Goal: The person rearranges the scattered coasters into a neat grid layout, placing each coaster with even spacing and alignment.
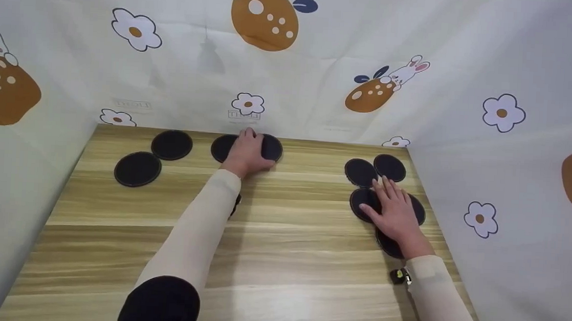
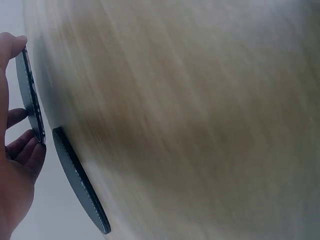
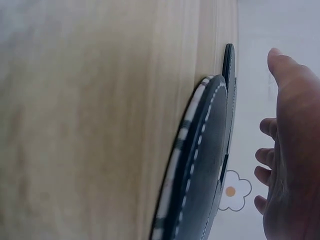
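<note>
At the back of the table, my left hand grips a round black coaster by its rim, thumb on one side and fingertips on the other, as the left wrist view shows. A second black coaster lies just left of that hand and is partly covered by it. My right hand hovers over a cluster of coasters on the right, its fingers loosely spread and holding nothing. In the right wrist view a coaster with pale stitching and a checked edge lies below the palm, apart from the fingers.
Two more coasters, one nearer and one farther, lie at the back left. Others at the right sit close together near the table's edge. White printed cloth hangs around the wood-grain table.
</note>
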Tool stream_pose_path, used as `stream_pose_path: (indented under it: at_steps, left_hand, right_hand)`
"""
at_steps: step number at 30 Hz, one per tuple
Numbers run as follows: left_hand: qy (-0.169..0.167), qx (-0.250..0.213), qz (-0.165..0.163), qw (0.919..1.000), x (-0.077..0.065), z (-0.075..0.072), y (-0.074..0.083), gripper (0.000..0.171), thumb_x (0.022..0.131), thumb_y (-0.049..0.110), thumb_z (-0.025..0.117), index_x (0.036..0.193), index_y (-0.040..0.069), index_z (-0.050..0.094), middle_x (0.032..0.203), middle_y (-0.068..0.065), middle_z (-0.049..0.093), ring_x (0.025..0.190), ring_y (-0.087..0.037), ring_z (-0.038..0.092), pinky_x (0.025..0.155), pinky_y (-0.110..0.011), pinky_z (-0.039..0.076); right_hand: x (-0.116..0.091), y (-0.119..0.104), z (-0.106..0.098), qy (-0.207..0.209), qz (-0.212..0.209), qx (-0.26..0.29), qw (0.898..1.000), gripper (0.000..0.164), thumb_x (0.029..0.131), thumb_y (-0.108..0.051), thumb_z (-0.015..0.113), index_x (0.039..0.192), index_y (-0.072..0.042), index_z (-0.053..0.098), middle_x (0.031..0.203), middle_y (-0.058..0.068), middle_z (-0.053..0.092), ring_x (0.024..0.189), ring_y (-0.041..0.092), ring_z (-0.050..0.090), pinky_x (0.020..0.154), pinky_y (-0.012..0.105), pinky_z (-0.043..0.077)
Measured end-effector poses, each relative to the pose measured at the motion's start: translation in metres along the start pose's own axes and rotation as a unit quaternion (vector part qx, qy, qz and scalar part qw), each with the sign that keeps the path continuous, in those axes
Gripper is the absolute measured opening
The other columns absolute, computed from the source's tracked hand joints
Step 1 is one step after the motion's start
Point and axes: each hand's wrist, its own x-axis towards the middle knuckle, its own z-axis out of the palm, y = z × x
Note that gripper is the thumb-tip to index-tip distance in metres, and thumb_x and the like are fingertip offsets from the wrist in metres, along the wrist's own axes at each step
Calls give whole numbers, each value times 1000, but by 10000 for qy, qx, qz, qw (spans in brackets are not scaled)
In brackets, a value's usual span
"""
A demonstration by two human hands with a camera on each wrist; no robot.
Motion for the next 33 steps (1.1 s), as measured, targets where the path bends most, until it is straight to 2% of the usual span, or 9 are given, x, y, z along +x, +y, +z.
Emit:
stream_pose_path:
  at_steps: [17,26,33]
  left_hand:
    - [59,44,-97,9999,4,8,-5,94,85,52,84,155,-4,56,148,-26,47,137,-41,46,117,-54,47]
    - [-27,81,-41,10000,5,6,-1,95,88,52,80,159,-5,51,156,-29,43,145,-43,42,121,-54,44]
    - [-76,156,-55,9998,6,8,4,94,89,52,80,158,-5,52,156,-30,43,145,-44,43,119,-55,46]
  right_hand:
    - [-4,0,0,155,-115,113,9998,86,107,-60,64,171,-7,41,178,27,28,163,49,28,128,73,19]
    - [-6,3,1,47,-29,108,9999,88,107,-61,63,173,-9,38,180,24,25,165,47,26,129,71,17]
    - [-6,5,2,61,-30,88,9999,88,107,-63,62,173,-9,38,180,25,26,164,47,26,130,70,17]
